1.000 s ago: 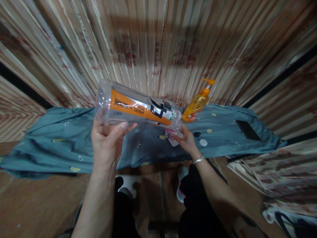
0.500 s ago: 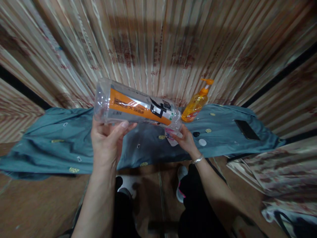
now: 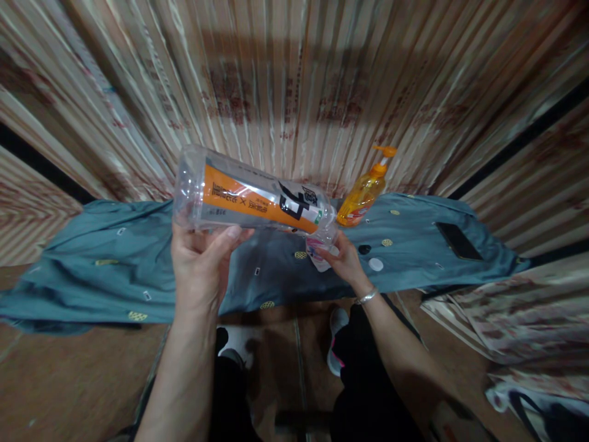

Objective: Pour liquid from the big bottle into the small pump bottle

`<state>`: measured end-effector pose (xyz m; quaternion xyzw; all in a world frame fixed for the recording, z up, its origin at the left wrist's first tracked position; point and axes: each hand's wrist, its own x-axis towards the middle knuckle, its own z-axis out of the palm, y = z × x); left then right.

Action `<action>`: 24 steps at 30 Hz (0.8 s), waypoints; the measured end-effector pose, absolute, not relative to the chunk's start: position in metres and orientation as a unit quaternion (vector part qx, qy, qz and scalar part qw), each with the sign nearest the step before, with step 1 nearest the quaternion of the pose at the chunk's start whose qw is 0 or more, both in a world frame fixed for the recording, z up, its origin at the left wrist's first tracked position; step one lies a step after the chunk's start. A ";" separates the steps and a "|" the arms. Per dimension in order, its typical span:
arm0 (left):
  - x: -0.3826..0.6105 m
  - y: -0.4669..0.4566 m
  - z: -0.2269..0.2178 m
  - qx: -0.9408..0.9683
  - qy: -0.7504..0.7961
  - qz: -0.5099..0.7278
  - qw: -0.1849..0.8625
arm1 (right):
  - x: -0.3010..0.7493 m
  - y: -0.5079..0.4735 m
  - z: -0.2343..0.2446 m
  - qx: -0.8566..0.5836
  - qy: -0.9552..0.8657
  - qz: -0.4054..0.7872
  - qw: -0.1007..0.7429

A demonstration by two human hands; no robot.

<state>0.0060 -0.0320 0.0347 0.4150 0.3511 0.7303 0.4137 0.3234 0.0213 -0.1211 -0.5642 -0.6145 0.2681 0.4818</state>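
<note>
My left hand is closed round the base end of a large clear plastic bottle with an orange and grey label. The bottle lies nearly level above the cloth, its neck pointing right and slightly down. My right hand is closed at the neck end, fingers round a small clear container with a pink and white label. That container is partly hidden by the bottle and my fingers; whether it touches the bottle's mouth I cannot tell. Just right of the neck stands an orange pump bottle.
A teal patterned cloth covers the narrow table. To the right on it lie a white round cap, a small black round object and a dark phone. Pleated curtain-like sheeting rises behind. Below are my legs and shoes.
The large bottle has turned slightly about its length, so its label lettering sits a little differently. Both hands stay almost where they were.
</note>
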 end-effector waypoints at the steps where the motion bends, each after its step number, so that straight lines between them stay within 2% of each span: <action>1: 0.006 -0.032 0.035 0.416 0.352 0.730 0.413 | 0.324 0.021 -0.121 -0.565 -0.615 0.267 0.481; 24: 0.011 -0.031 0.034 0.409 0.347 0.733 0.418 | 0.324 0.021 -0.122 -0.561 -0.621 0.256 0.484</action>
